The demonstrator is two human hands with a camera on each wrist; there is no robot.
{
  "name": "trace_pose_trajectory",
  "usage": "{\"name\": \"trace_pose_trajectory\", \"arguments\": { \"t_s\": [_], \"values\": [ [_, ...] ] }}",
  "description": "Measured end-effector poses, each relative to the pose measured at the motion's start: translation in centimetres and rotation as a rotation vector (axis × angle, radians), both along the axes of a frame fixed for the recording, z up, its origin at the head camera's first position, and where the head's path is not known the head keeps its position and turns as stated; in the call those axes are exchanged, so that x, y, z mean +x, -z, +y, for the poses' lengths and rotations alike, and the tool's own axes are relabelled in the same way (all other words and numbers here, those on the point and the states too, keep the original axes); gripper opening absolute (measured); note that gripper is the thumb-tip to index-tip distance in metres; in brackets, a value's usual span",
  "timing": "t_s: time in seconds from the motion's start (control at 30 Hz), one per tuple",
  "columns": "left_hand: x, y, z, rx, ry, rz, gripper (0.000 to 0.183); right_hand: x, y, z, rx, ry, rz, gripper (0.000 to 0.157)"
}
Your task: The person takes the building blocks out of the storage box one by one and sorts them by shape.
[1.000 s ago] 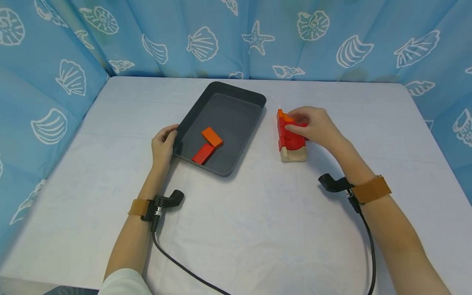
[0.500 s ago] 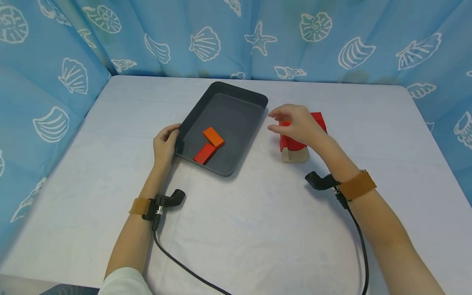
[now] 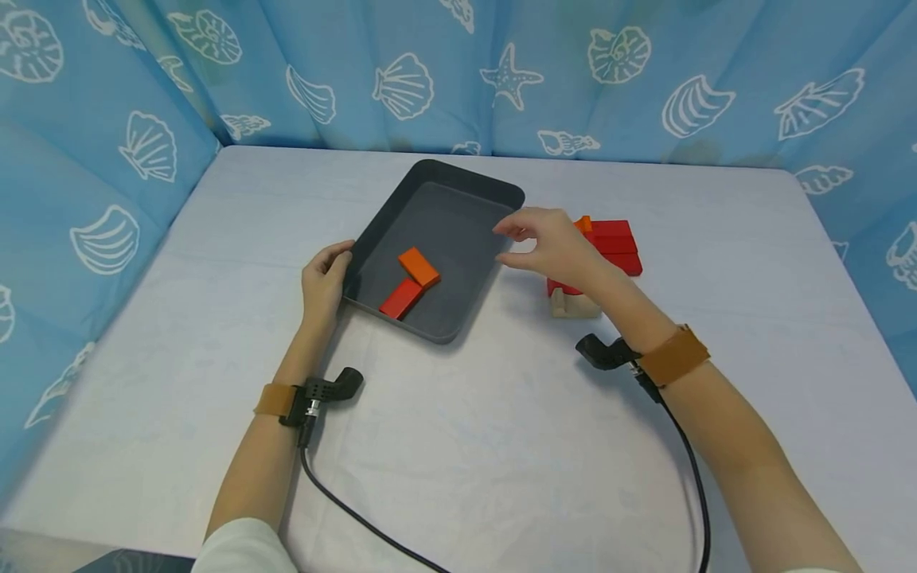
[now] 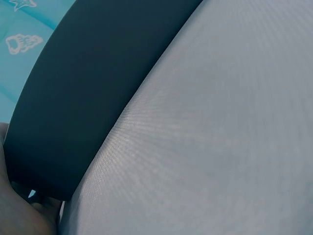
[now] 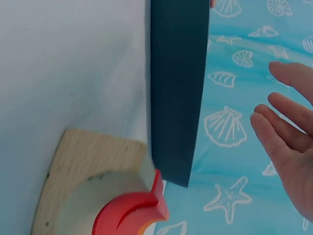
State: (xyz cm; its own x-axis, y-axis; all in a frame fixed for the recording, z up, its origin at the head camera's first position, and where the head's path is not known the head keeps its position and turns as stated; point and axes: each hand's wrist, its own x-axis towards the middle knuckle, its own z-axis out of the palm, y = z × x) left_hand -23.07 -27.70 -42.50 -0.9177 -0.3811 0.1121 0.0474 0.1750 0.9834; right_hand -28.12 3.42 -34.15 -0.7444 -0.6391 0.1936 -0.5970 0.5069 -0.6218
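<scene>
A dark grey tray [image 3: 466,215] lies at an angle on the white table, with an orange block [image 3: 419,267] touching a red block [image 3: 401,298] inside it. My left hand [image 3: 322,278] grips the tray's left rim; the left wrist view has the tray wall [image 4: 83,98] rising beside that hand. Over the tray's right edge hovers my right hand [image 3: 548,243], thumb and fingers apart and nothing between them. Under and behind it sit red blocks [image 3: 616,243], an orange piece [image 3: 584,224] and a pale wooden block [image 3: 573,305], partly hidden by the hand and forearm.
In the right wrist view a curved red block [image 5: 129,210] stands by the wooden block, near the tray's wall [image 5: 178,98]. Each wrist wears a camera on a brown strap [image 3: 673,356], its black cable [image 3: 358,525] trailing toward me. A blue shell-patterned curtain [image 3: 444,72] borders the table.
My right hand has left the red and orange blocks and moved left to the tray's right edge, uncovering red blocks behind it. The left hand stays on the tray.
</scene>
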Motion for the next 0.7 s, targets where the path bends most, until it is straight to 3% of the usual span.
{"name": "trace_pose_trajectory", "arguments": {
  "t_s": [0.2, 0.37, 0.57, 0.7],
  "values": [
    [0.1, -0.2, 0.1, 0.017, 0.004, -0.006, 0.027, 0.1, 0.1, -0.9, -0.008, -0.033, 0.018, 0.039],
    [0.8, -1.5, 0.6, 0.015, 0.012, -0.011, 0.027, 0.2, 0.3, -1.8, -0.024, -0.067, 0.035, 0.035],
    [0.3, -0.6, 0.0, 0.023, 0.012, -0.004, 0.027, 0.3, 0.5, -3.3, -0.030, -0.095, 0.034, 0.034],
    [0.9, -1.8, 0.8, 0.021, 0.014, 0.002, 0.028, 0.4, 0.8, -4.0, -0.060, -0.118, 0.035, 0.033]
  ]
}}
